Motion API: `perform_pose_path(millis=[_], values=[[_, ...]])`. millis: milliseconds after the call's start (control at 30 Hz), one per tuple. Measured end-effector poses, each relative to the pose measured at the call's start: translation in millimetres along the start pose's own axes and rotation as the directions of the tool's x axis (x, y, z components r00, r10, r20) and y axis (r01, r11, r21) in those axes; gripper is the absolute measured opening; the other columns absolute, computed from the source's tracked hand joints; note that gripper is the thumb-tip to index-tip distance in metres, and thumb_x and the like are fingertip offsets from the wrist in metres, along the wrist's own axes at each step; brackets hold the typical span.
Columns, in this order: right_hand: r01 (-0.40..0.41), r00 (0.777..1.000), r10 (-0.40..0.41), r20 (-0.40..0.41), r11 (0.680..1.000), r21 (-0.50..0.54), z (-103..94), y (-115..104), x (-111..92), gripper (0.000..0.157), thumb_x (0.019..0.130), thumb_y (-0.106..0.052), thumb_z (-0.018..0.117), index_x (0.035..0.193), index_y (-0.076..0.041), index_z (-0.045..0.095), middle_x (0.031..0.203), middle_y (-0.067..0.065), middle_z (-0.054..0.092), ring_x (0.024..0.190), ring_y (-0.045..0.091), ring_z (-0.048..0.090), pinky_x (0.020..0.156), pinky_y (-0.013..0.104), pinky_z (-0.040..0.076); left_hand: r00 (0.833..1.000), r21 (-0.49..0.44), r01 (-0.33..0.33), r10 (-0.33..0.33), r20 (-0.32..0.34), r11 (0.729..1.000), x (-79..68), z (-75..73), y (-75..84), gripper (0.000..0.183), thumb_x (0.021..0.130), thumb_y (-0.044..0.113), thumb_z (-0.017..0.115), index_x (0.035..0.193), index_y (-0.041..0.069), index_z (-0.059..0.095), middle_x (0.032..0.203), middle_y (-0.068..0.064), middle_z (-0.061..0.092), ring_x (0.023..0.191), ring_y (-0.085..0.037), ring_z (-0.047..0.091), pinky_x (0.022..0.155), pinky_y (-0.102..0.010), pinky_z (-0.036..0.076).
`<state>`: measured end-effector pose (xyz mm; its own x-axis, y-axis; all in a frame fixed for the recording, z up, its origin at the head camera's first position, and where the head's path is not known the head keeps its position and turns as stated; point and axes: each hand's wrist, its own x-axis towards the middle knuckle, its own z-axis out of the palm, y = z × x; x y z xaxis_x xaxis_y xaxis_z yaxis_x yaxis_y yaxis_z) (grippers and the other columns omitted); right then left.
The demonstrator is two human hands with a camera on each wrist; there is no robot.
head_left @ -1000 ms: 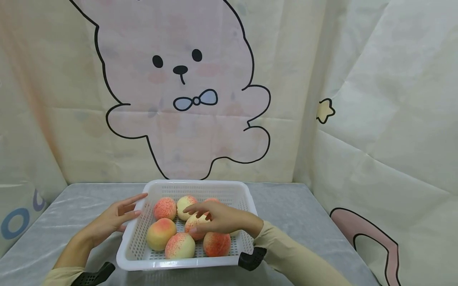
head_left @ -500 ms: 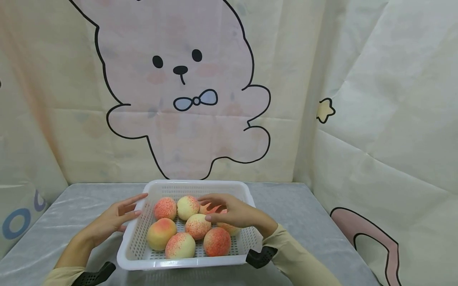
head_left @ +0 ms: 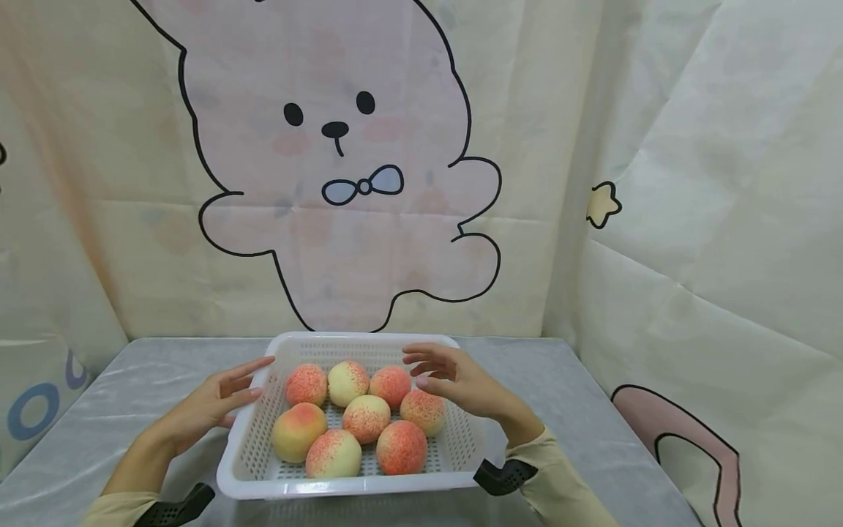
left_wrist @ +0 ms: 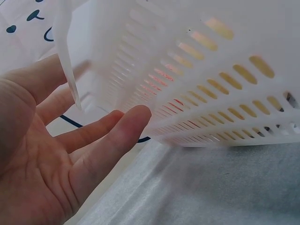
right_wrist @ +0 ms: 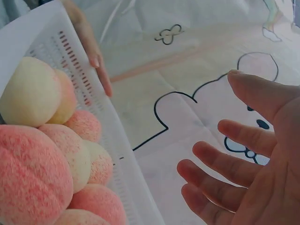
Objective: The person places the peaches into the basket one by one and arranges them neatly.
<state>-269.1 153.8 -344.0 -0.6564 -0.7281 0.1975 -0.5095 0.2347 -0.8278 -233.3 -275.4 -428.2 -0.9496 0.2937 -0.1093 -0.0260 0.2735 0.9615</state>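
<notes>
A white slatted plastic basket (head_left: 356,484) stands on the table with several peaches (head_left: 366,419) spread over its floor. At its left side is my left hand (head_left: 209,404), fingers fairly straight and reaching up to the rim. In the left wrist view, some fingers of the left hand (left_wrist: 61,140) pass behind the overhanging rim (left_wrist: 70,79), beside the slatted wall. My right hand (head_left: 464,380) hovers over the basket's back right part, its fingers spread and loosely bent. The right wrist view shows the right hand (right_wrist: 243,164) holding nothing, apart from the peaches.
Grey cloth (head_left: 527,388) covers the table on both sides of the basket. A cream curtain (head_left: 520,95) with a pink cartoon animal hangs behind, and another printed sheet (head_left: 724,219) closes off the right side. Dark wrist mounts (head_left: 503,477) sit at both cuffs.
My right hand has moved right and slightly back, from over the middle peaches towards the basket's right rim, uncovering the peaches beneath. The left hand and basket have stayed in place.
</notes>
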Motion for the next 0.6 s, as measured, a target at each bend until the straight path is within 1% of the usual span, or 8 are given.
perform_pose_path(millis=[167, 233, 300, 433, 533, 600], values=[[-0.024, 0.997, 0.026, -0.074, 0.999, 0.030, -7.8, 9, -13, 0.048, 0.102, -0.019, 0.059, 0.148, -0.010, 0.048, 0.145, 0.019, 0.055, 0.128, 0.038, 0.058, 0.101, 0.026, 0.051, 1.000, -0.009, -0.003, 0.003, 0.007, 1.000, -1.2, -0.1, 1.3, 0.069, 0.104, 0.027, 0.056, 0.163, 0.018, 0.020, 0.163, -0.031, 0.024, 0.121, -0.028, 0.064, 0.084, -0.048, 0.061], [-0.022, 0.995, 0.026, -0.099, 0.999, 0.041, -10.6, 13, -18, 0.048, 0.103, -0.018, 0.059, 0.148, -0.009, 0.048, 0.145, 0.020, 0.055, 0.127, 0.039, 0.058, 0.100, 0.025, 0.051, 1.000, -0.013, -0.012, 0.012, 0.008, 1.000, -1.4, 0.0, 1.1, 0.070, 0.104, 0.027, 0.056, 0.163, 0.016, 0.020, 0.163, -0.032, 0.023, 0.121, -0.028, 0.064, 0.083, -0.048, 0.061], [-0.014, 0.992, 0.020, -0.124, 0.999, 0.048, -13.1, 18, -22, 0.047, 0.102, -0.017, 0.058, 0.147, -0.007, 0.048, 0.144, 0.023, 0.055, 0.126, 0.044, 0.057, 0.099, 0.024, 0.052, 1.000, -0.015, -0.014, 0.014, 0.006, 1.000, -1.6, 0.2, 0.7, 0.070, 0.104, 0.026, 0.056, 0.162, 0.016, 0.020, 0.163, -0.032, 0.024, 0.121, -0.029, 0.064, 0.083, -0.048, 0.061], [0.009, 0.987, -0.002, -0.161, 0.999, 0.046, -17.5, 26, -29, 0.046, 0.102, -0.015, 0.058, 0.146, -0.004, 0.049, 0.140, 0.026, 0.057, 0.120, 0.025, 0.064, 0.098, 0.025, 0.053, 1.000, -0.002, -0.016, 0.016, -0.004, 1.000, -1.7, 0.8, 1.0, 0.070, 0.104, 0.026, 0.057, 0.162, 0.015, 0.021, 0.163, -0.033, 0.023, 0.123, -0.032, 0.062, 0.083, -0.048, 0.061], [0.025, 0.985, -0.017, -0.171, 0.999, 0.043, -19.4, 30, -32, 0.044, 0.102, -0.013, 0.057, 0.145, -0.003, 0.049, 0.139, 0.027, 0.057, 0.114, 0.008, 0.064, 0.098, 0.026, 0.053, 1.000, 0.001, -0.011, 0.011, -0.006, 1.000, -1.6, 0.8, 1.8, 0.070, 0.103, 0.026, 0.057, 0.162, 0.015, 0.021, 0.163, -0.033, 0.023, 0.124, -0.033, 0.062, 0.083, -0.048, 0.061], [0.032, 0.984, -0.024, -0.174, 0.998, 0.047, -20.0, 32, -32, 0.044, 0.102, -0.012, 0.057, 0.145, -0.002, 0.049, 0.139, 0.028, 0.057, 0.114, 0.008, 0.065, 0.098, 0.027, 0.054, 1.000, -0.003, -0.012, 0.012, -0.003, 1.000, -1.7, 0.2, 2.2, 0.070, 0.103, 0.026, 0.057, 0.162, 0.015, 0.021, 0.163, -0.033, 0.023, 0.124, -0.032, 0.062, 0.083, -0.048, 0.061]])
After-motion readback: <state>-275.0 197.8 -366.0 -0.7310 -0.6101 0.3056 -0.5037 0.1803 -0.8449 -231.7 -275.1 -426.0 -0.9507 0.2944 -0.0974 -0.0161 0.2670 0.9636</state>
